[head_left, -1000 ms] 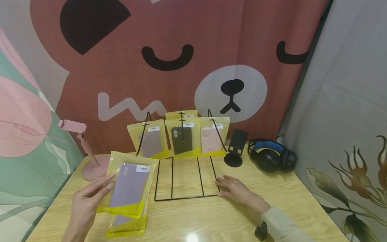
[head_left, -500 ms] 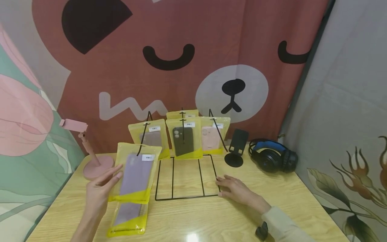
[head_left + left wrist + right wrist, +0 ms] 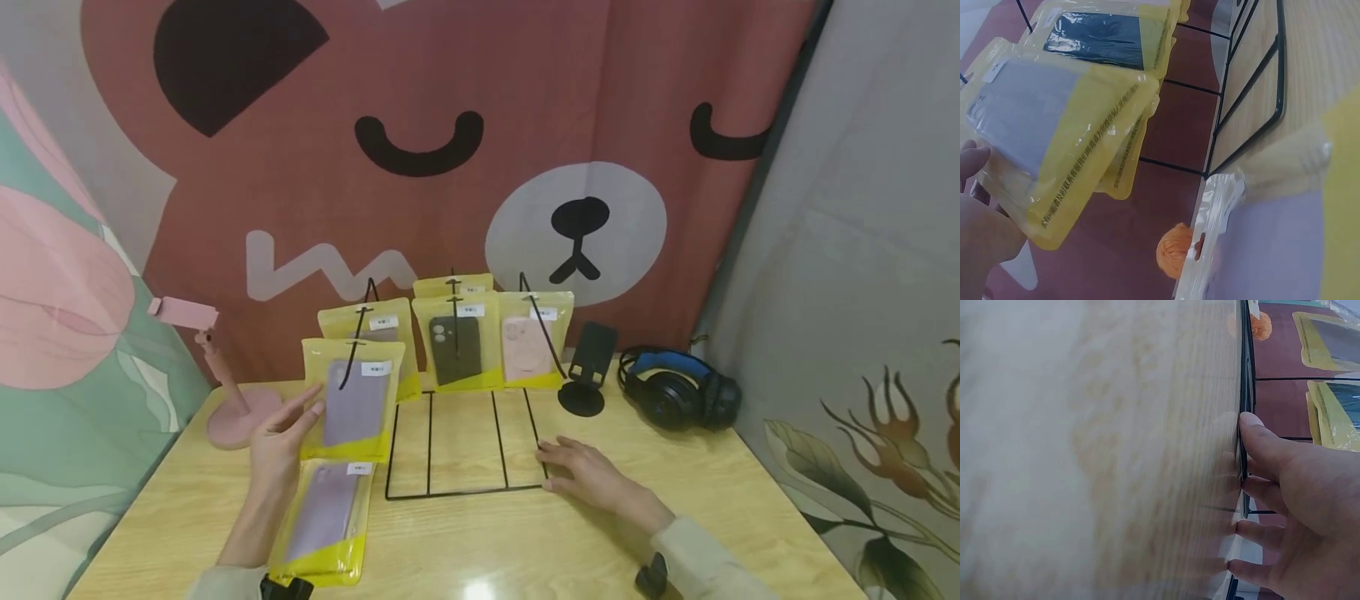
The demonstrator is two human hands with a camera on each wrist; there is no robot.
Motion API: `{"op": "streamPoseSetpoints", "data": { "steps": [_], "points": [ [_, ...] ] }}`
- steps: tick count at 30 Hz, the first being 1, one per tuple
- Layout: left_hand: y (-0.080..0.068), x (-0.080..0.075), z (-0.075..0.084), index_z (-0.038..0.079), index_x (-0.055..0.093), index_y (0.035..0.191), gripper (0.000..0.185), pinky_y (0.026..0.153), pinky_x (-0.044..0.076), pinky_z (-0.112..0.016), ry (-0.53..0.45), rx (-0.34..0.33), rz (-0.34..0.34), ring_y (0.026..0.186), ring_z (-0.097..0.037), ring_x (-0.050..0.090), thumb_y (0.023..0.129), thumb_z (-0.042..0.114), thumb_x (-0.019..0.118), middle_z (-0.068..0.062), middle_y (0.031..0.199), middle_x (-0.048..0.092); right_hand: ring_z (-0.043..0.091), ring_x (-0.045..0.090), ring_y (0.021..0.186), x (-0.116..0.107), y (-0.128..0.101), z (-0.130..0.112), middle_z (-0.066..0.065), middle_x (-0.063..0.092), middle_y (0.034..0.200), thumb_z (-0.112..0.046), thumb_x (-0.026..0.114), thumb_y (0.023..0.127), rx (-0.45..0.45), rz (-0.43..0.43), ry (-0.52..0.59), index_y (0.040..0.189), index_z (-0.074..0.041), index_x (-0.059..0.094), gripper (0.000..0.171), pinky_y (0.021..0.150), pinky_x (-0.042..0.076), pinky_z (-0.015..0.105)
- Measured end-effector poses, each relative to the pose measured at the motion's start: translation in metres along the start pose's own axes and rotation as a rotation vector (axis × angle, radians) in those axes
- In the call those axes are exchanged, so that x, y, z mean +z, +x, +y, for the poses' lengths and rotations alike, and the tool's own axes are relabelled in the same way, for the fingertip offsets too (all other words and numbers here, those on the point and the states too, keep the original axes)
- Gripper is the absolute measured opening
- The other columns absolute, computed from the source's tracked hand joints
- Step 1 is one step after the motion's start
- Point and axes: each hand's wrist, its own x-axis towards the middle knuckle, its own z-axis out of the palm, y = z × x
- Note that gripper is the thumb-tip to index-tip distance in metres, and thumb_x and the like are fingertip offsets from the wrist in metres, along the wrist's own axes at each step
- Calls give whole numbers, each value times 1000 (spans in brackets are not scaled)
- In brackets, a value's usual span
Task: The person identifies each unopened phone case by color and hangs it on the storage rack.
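My left hand (image 3: 288,429) holds up a yellow packet with a purple phone case (image 3: 354,402), thumb on its front edge. The packet stands upright against the left hook of the black wire rack (image 3: 465,492). In the left wrist view the same packet (image 3: 1054,125) is pinched by my left hand (image 3: 979,212). A second purple-case packet (image 3: 326,521) lies flat on the table below it. My right hand (image 3: 588,471) rests flat on the table, with its fingertips against the rack's right base wire (image 3: 1245,362).
Packets hang on the rack: a greyish case at the left (image 3: 386,321), a dark case (image 3: 455,342) and a pink case (image 3: 525,343). A black phone stand (image 3: 587,371) and headphones (image 3: 678,387) sit at the right, a pink stand (image 3: 228,400) at the left.
My left hand has lifted the purple-case packet up and away toward the rack's left hook, uncovering the second packet on the table. The right hand has stayed put.
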Motion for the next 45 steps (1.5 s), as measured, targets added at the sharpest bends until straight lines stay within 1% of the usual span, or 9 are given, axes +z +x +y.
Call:
{"op": "streamPoseSetpoints", "data": {
  "steps": [8, 14, 18, 22, 25, 29, 33, 38, 45],
  "points": [
    [2, 4, -10, 7, 71, 116, 31, 78, 46, -16, -24, 16, -1, 93, -8, 48, 86, 2, 71, 8, 109, 69, 52, 38, 129, 9, -3, -4, 18, 48, 142, -34, 64, 91, 28, -27, 42, 132, -2, 57, 53, 97, 33, 70],
    [3, 9, -16, 4, 70, 117, 31, 95, 42, -15, 38, 82, -56, 115, -7, 53, 86, 0, 70, 5, 115, 68, 54, 39, 127, 10, -5, -4, 19, 49, 141, -31, 65, 91, 8, -6, 53, 131, 0, 57, 51, 96, 34, 70],
    [0, 3, -17, 1, 67, 118, 28, 95, 41, -17, 124, 44, -69, 117, -8, 51, 90, 6, 67, 8, 115, 66, 53, 39, 127, 10, -2, -4, 19, 48, 142, -32, 64, 92, -4, -6, 42, 131, 0, 57, 52, 97, 34, 70],
    [-4, -11, -16, -2, 61, 125, 33, 104, 37, -32, 282, -29, -107, 124, -12, 45, 96, 13, 60, -1, 129, 59, 52, 39, 128, 8, 0, -4, 19, 47, 143, -34, 64, 92, 3, -20, 24, 132, -1, 57, 53, 98, 34, 68],
    [-9, -25, -17, -1, 57, 130, 34, 105, 36, -46, 467, -92, -137, 131, -23, 41, 99, 13, 55, -15, 139, 51, 53, 39, 128, 6, 2, -5, 20, 47, 142, -33, 64, 92, 0, -19, 15, 132, 0, 56, 53, 98, 34, 69],
    [-17, -45, -23, -3, 54, 131, 36, 101, 38, -58, 707, -156, -198, 130, -43, 39, 98, 11, 52, -28, 140, 45, 54, 38, 127, 3, 2, -5, 21, 47, 142, -30, 65, 91, 0, -10, 14, 132, 1, 56, 52, 98, 33, 70],
    [-26, -58, -37, -10, 46, 133, 46, 97, 37, -66, 924, -154, -298, 123, -57, 37, 97, 18, 55, -38, 135, 41, 54, 37, 128, -1, 1, -4, 21, 47, 142, -29, 66, 91, 16, -9, 19, 132, 1, 56, 52, 98, 32, 70],
    [-35, -57, -50, -16, 35, 137, 76, 96, 33, -71, 1146, -129, -406, 118, -63, 37, 91, 37, 65, -43, 132, 40, 55, 37, 128, -2, 0, -2, 21, 46, 142, -30, 66, 91, 21, -6, 33, 132, 2, 56, 53, 98, 31, 71],
    [-53, -43, -51, -11, 34, 141, 99, 85, 39, -74, 1308, -93, -493, 119, -62, 34, 79, 56, 71, -44, 134, 36, 55, 38, 127, 0, -1, -1, 21, 47, 142, -33, 64, 91, 13, 0, 27, 132, 1, 56, 54, 97, 32, 71]
  ]
}}
